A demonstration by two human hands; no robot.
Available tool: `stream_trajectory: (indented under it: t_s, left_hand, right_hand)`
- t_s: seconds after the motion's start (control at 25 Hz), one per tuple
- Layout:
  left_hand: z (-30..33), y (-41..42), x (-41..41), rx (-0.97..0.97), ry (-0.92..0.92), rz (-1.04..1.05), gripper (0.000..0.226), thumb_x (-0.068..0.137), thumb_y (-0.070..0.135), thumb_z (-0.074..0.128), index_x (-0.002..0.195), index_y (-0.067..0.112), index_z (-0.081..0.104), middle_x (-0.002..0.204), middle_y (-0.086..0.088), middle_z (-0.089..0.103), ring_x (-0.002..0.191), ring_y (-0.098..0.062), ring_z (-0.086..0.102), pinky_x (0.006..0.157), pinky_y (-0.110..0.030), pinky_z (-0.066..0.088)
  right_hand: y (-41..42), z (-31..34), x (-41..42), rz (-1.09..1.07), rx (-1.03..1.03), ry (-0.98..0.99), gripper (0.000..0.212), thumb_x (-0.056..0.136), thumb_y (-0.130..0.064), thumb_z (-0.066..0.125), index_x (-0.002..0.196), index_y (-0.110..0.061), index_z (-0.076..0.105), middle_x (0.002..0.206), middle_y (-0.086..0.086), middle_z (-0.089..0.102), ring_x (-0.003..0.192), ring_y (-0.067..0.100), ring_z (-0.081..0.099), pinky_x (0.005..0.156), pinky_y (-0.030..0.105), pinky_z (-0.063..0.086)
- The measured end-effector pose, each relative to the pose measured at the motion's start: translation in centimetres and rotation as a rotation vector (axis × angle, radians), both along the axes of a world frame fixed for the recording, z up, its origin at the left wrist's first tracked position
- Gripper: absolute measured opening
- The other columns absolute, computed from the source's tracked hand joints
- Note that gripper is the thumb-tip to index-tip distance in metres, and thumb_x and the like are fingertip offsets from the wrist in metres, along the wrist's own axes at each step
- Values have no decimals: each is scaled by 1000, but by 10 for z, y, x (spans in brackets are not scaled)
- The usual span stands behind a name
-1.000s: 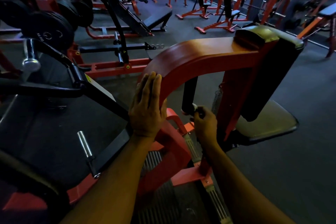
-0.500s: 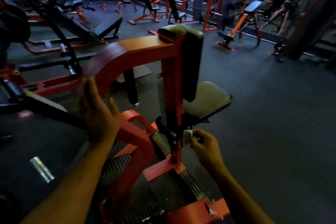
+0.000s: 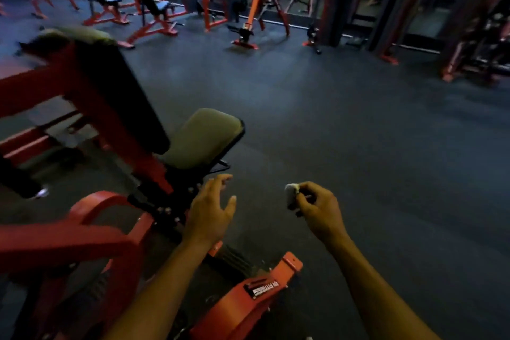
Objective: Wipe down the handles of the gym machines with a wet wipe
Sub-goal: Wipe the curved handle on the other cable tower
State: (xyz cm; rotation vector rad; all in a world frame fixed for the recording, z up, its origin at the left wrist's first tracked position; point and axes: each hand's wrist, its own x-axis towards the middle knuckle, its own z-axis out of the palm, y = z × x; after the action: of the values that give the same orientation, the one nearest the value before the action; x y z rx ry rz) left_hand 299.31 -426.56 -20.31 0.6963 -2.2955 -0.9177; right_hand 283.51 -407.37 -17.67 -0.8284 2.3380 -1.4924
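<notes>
My right hand (image 3: pixel 317 211) is closed around a small bunched white wet wipe (image 3: pixel 292 190), held in the air above the dark floor. To its left my left hand (image 3: pixel 211 210) hovers with fingers spread, holding nothing and touching nothing. The red gym machine (image 3: pixel 91 232) fills the lower left, with its black back pad (image 3: pixel 121 96) and grey seat (image 3: pixel 207 138) just beyond my left hand. Both hands are off the machine. The frame is blurred by motion and no handle is clear.
A red plate of the machine with a label (image 3: pixel 248 303) lies between my forearms. Dark rubber floor (image 3: pixel 358 132) spreads to the right. Red benches (image 3: pixel 149 8) and a preacher bench (image 3: pixel 256 5) stand at the back, racks (image 3: pixel 474 36) at far right.
My view has swung right. My left hand came off the red arched frame and now hangs free. My right hand drew the wipe away from the black grip under the seat.
</notes>
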Motion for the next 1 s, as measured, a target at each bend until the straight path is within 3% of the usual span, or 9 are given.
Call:
stream_trajectory:
  t_s: [0.16,0.28,0.4,0.52,0.72,1.0]
  left_hand:
    - [-11,29,-106,160,-469,-291,53,91,28,75,137,30,49,132,2,55,98,-13,66,93,-43,56]
    - [-7,65,-203,18,-733,-519,49,93,42,71,137,35,50,132,6,56,108,-14,65,98,-40,53]
    - [1,108,-296,-82,-730,-580,47,94,48,67,136,36,50,132,7,59,109,-15,63,97,-39,52]
    - [4,152,-363,-152,-768,-650,48,95,52,64,138,36,48,133,7,60,111,-17,63,97,-40,52]
    - [-1,194,-439,-238,-819,-735,45,95,54,61,135,37,50,131,8,63,113,-15,63,96,-38,52]
    - [-18,207,-567,-286,-810,-808,44,91,57,62,130,39,51,125,11,65,114,-15,63,97,-41,52]
  right_hand:
    - [65,-15,-84,-170,314,347,9,96,-16,61,100,-19,68,101,-3,63,84,17,63,67,35,53]
    - [118,-18,-152,-247,386,385,13,97,-10,58,101,-20,66,101,-1,53,84,18,63,65,38,56]
    - [164,-16,-206,-261,464,380,20,97,-7,55,93,-23,66,101,-3,51,88,16,62,68,40,57]
    - [202,-16,-244,-272,531,368,21,100,-10,52,91,-22,66,102,-3,51,88,16,57,68,31,49]
    - [249,-30,-295,-329,479,230,16,101,-18,55,106,-17,70,110,-3,51,102,13,52,88,31,50]
    - [260,-44,-394,-333,504,167,23,102,-15,54,120,-20,66,116,-4,51,109,9,51,96,28,48]
